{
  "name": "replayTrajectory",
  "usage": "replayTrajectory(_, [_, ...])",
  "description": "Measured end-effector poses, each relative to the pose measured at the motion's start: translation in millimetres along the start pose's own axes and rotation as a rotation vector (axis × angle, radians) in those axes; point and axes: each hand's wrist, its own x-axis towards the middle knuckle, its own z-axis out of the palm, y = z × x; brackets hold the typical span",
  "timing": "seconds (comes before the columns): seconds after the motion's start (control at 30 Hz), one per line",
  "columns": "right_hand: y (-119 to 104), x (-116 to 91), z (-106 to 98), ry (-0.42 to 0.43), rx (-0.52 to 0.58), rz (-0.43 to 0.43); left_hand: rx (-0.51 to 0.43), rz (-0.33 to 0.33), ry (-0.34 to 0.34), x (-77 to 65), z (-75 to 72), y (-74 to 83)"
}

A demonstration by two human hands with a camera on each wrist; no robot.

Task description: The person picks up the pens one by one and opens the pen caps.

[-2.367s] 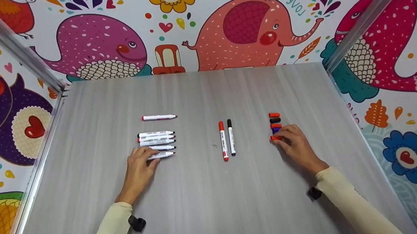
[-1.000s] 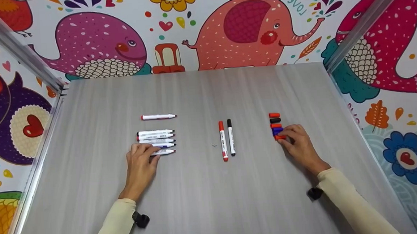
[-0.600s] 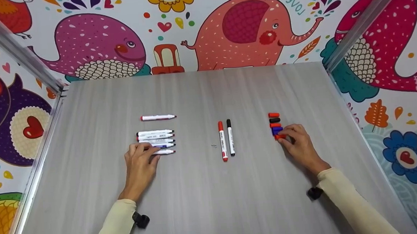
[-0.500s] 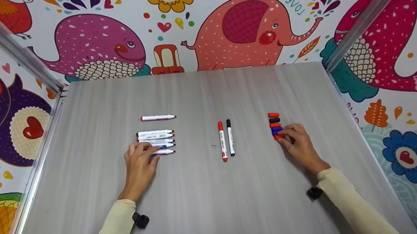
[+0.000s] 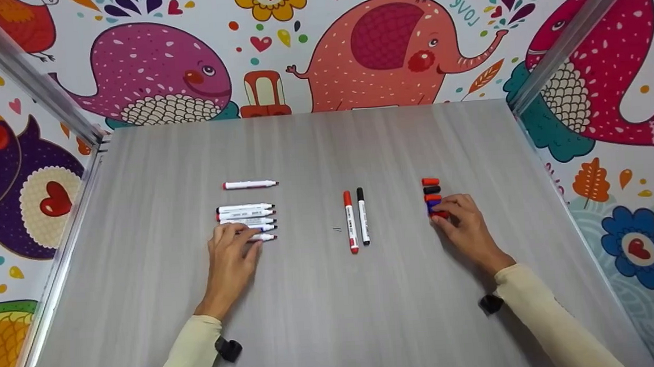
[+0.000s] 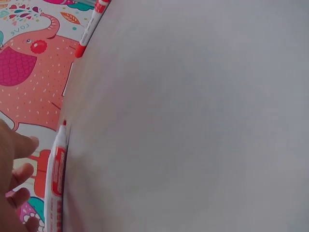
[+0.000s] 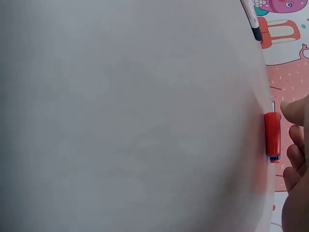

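The fingers of the left hand (image 5: 231, 269) are loosely bent, thumb and fingertips apart; the left wrist view shows a gap between them and a white plastic marker with a red label and bare red tip (image 6: 55, 183), which lies on the table. The head view hides that label and most of the barrel behind the hand.

The right hand (image 5: 469, 228) also has bent fingers, its thumb tip just beside a short red plastic cap (image 7: 273, 133). From above, thumb and forefinger seem to straddle this cap, while the right wrist view shows the fingertips apart from it. That low view stacks the caps behind one another, a dark blue edge peeping out; the head view spreads them into a row: blue (image 5: 431, 205), red (image 5: 433, 198), black (image 5: 431, 189), red (image 5: 430, 181).

Beyond the left hand lie four more white uncapped markers (image 5: 246, 214) side by side, and a separate white marker with a red end (image 5: 249, 185). Between the hands, a red-capped marker (image 5: 351, 222) and a black-capped marker (image 5: 363, 218) lie on the grey wood-grained table (image 5: 312, 309), before a cartoon-animal wall (image 5: 378, 89).
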Motion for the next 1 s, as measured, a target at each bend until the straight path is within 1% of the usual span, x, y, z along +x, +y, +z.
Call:
replayTrajectory(0.13, [-4,4,2,-0.008,0.013,-0.003,-0.042,0.024,-0.003,-1.3,9.0,9.8])
replayTrajectory(0.4, [-15,11,10,-0.037,0.029,-0.017,-0.094,0.017,-0.034,-4.9,23.0,24.2])
replayTrajectory(0.5, [-19,14,13,-0.053,0.033,-0.018,-0.109,0.03,-0.027,-4.7,27.5,28.4])
replayTrajectory(0.67, [-25,19,21,-0.069,0.051,-0.032,-0.16,0.043,-0.028,-4.3,34.6,35.2])
replayTrajectory(0.77, [-29,22,26,-0.07,0.075,-0.053,-0.185,0.041,-0.037,-4.9,38.9,39.5])
replayTrajectory(0.93, [-34,27,36,-0.063,0.114,-0.103,-0.195,0.023,-0.038,-6.7,45.6,46.7])
replayTrajectory(1.0, [-35,28,40,-0.065,0.129,-0.104,-0.205,0.018,-0.039,-6.8,48.8,49.9])
